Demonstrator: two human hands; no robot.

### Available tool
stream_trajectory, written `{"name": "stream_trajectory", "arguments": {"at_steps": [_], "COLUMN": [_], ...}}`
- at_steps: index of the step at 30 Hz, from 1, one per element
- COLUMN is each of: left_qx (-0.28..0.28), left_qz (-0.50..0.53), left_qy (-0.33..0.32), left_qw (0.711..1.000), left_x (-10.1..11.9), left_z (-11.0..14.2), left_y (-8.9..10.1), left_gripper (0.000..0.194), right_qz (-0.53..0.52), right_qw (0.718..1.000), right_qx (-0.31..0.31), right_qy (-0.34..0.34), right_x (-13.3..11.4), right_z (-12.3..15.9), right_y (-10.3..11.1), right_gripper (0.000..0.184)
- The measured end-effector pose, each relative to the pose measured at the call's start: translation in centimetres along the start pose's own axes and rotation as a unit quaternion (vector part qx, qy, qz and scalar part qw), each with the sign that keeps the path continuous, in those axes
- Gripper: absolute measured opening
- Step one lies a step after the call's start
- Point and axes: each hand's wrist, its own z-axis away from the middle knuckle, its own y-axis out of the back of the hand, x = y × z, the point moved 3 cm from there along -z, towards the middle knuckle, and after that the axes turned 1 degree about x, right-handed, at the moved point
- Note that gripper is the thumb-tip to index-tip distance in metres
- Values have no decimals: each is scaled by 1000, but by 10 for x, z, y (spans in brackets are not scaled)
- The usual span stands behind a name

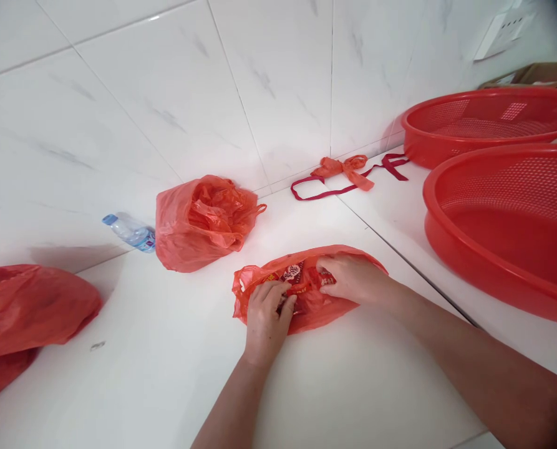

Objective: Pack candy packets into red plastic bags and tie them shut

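White marbled tiles [269,81] with thin grey veins and fine joints fill the upper frame as a wall. Below lies a glossy white counter [142,374], a seam running diagonally at right. A white wall socket [500,31] sits at upper right. Light is bright and even.

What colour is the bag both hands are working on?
Translucent red-orange bag, printed red packets inside; head view.
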Motion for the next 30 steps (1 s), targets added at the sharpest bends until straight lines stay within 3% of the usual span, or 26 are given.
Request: {"name": "stream_trajectory", "arguments": {"at_steps": [13, 22, 26, 30], "left_qx": [-2, -11, -22, -28], "left_qz": [9, -1, -9, -15], "left_qy": [-11, -12, -8, -2], "left_qw": [1000, 1000, 1000, 999], "left_x": [-2, -2, -4, -5], "left_z": [0, 0, 0, -1], "left_y": [-3, -4, -5, -5], "left_gripper": [20, 24, 25, 26], "right_qz": [-77, -221, -185, -108], "right_qw": [997, 974, 981, 992], "right_qx": [3, -4, 51, 69], "right_qy": [12, 50, 14, -8], "right_x": [0, -8, 1, 5], "right_z": [2, 2, -2, -5], "right_y": [-3, -5, -4, -4], "right_gripper": [13, 6, 23, 25]}}
